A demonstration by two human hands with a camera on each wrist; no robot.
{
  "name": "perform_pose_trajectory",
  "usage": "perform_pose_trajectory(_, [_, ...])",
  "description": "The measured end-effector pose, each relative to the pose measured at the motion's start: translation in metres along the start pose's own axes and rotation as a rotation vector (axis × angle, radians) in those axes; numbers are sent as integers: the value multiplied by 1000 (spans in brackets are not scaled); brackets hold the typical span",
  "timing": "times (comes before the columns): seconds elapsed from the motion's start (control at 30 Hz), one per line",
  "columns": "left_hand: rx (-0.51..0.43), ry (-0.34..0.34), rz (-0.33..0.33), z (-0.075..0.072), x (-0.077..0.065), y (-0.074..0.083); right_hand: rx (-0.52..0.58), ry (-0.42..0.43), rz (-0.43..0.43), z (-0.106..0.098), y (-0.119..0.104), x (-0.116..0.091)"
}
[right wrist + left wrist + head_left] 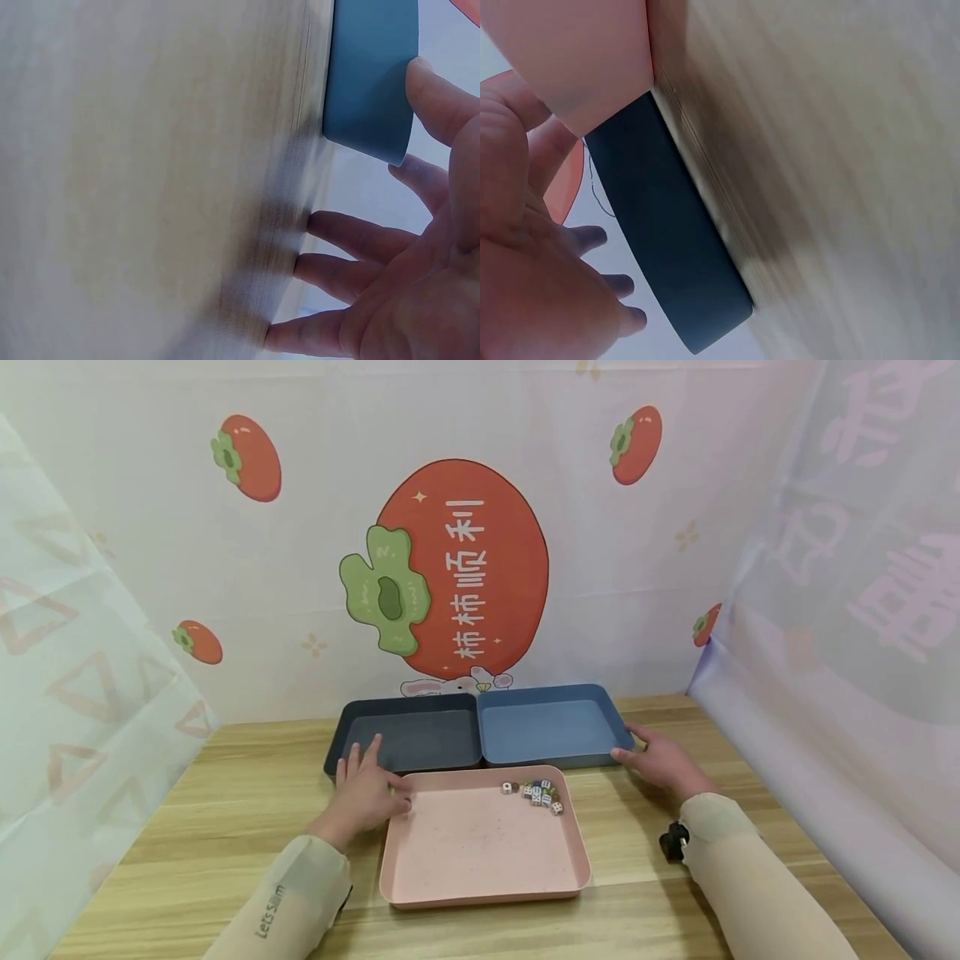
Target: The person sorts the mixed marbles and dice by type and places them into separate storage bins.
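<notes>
A pink tray [480,856] lies nearest on the table, with several small dice [537,795] clustered in its far right corner. My left hand [363,795] is at this tray's far left corner, thumb and forefinger over the rim, the other fingers spread towards the dark navy tray [416,737]. Behind, a blue tray [551,727] stands side by side with the navy one. My right hand [663,762] touches the blue tray's near right corner with thumb and forefinger. In the right wrist view, its other fingers [337,277] stretch loosely down beside the corner.
The wooden table [247,827] runs back to a white cloth [300,543] printed with persimmons. More printed cloth [847,635] hangs along the right side and the left. A black clasp [675,842] sits at the right wrist, by the pale sleeve [750,877].
</notes>
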State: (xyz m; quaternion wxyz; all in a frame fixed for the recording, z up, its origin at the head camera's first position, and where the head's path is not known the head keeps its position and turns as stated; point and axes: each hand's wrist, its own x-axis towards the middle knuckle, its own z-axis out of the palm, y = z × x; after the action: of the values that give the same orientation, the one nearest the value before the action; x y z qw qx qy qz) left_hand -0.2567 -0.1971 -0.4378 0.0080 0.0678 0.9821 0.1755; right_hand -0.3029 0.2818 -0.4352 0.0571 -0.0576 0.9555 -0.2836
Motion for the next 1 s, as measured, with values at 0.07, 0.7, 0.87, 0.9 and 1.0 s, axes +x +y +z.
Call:
perform_pose_trajectory(0.07, [4,-8,-15,0,0,2,-3,3,-4,0,-1,0])
perform_pose_trajectory(0.7, [63,1,-12,5,1,8,-3,14,3,1,-1,-1])
perform_pose_trajectory(0.87, [76,-2,-13,6,0,9,2,7,3,0,-2,-2])
perform_pose_trajectory(0.9, [78,-4,-13,6,0,9,0,7,2,0,-2,-2])
perform_pose_trajectory(1.0, [80,-6,-10,6,0,10,-2,7,4,0,-3,-2])
